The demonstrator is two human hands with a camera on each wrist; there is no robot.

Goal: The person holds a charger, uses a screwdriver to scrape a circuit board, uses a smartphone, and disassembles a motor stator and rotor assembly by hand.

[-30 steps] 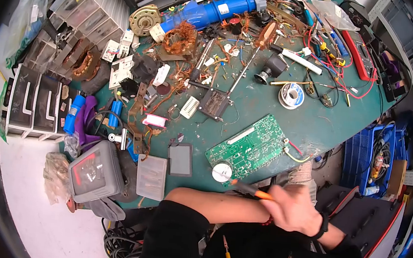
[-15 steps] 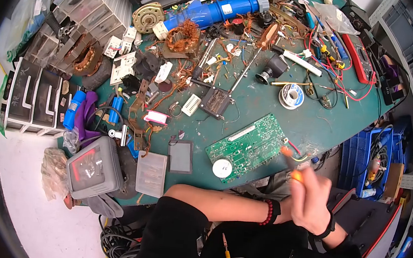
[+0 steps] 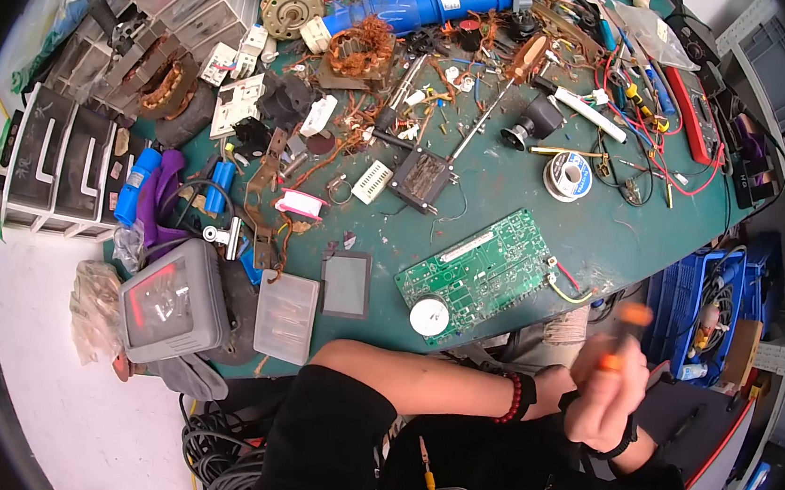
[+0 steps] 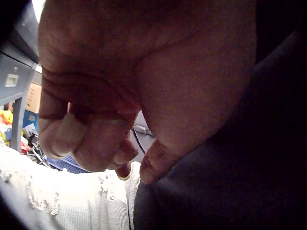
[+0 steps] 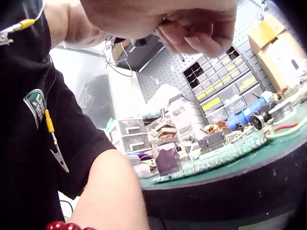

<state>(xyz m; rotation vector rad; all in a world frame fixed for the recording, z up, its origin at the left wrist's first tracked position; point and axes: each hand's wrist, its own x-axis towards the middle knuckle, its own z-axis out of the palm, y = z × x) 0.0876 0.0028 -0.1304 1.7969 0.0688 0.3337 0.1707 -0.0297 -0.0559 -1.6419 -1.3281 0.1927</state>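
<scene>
1. Head: cluttered green bench (image 3: 510, 200), circuit board (image 3: 479, 274) near front edge; right hand (image 3: 606, 398) off the bench, curled round orange-handled tool (image 3: 625, 335), blurred
2. Left wrist: left hand (image 4: 120, 96) curled, holding nothing visible, down at lap
3. Right wrist: fingers (image 5: 196, 36) curled tight; risk of tool tip snagging board wires on a fast swing

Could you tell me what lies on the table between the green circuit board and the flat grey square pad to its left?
In the head view, only bare green tabletop separates the green circuit board from the flat grey square pad; nothing else lies there.
</scene>
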